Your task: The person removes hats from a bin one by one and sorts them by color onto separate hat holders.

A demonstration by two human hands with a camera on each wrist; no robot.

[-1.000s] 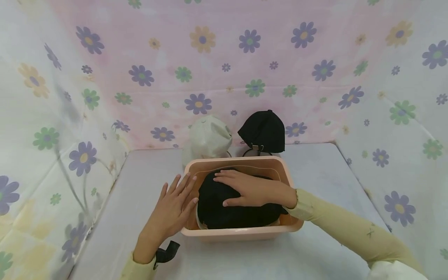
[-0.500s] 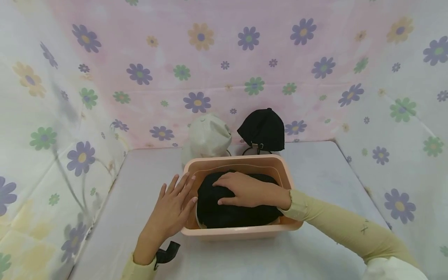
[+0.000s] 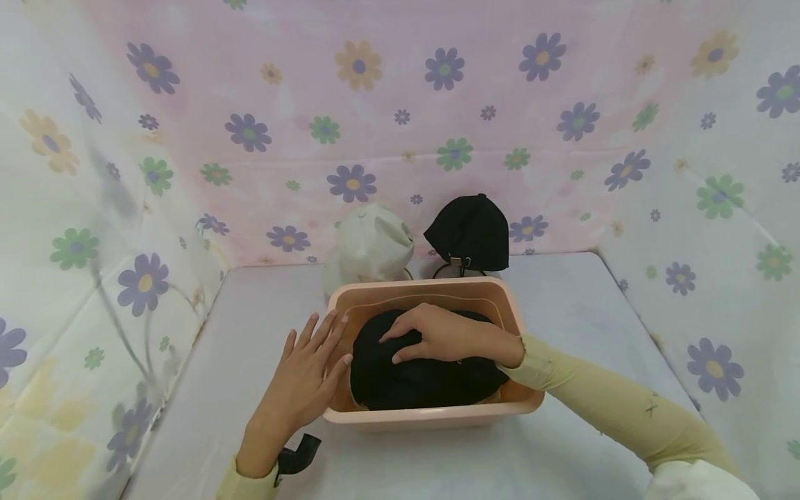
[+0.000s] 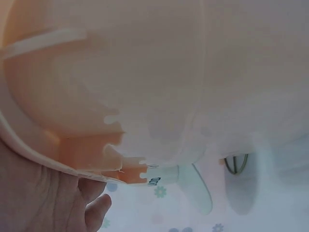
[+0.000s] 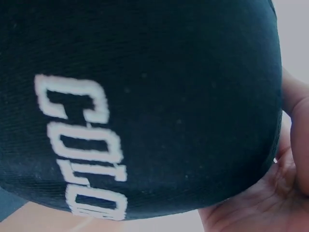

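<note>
A peach plastic bin (image 3: 431, 415) stands on the table. Inside lies a black cap (image 3: 387, 382), with a pale edge showing beneath it. On its crown my right hand (image 3: 446, 333) has curved fingers and thumb gripping the cloth. The right wrist view shows the black cap (image 5: 203, 96) close up, with white letters and part of the right hand (image 5: 270, 203) beside it. My left hand (image 3: 301, 382), fingers straight and spread, rests at the bin's left rim. In the left wrist view, the left hand (image 4: 43, 203) touches the rim of the bin (image 4: 145, 72).
Behind the bin, a white cap (image 3: 371, 243) and another black cap (image 3: 471, 232) sit raised near the back wall. Flower-printed cloth (image 3: 437, 104) encloses the back and both sides. The table (image 3: 562, 298) is covered in a pale sheet.
My right hand has gone from lying flat with extended fingers to curving its fingers and thumb on the cap's crown. The left hand has stayed at the rim.
</note>
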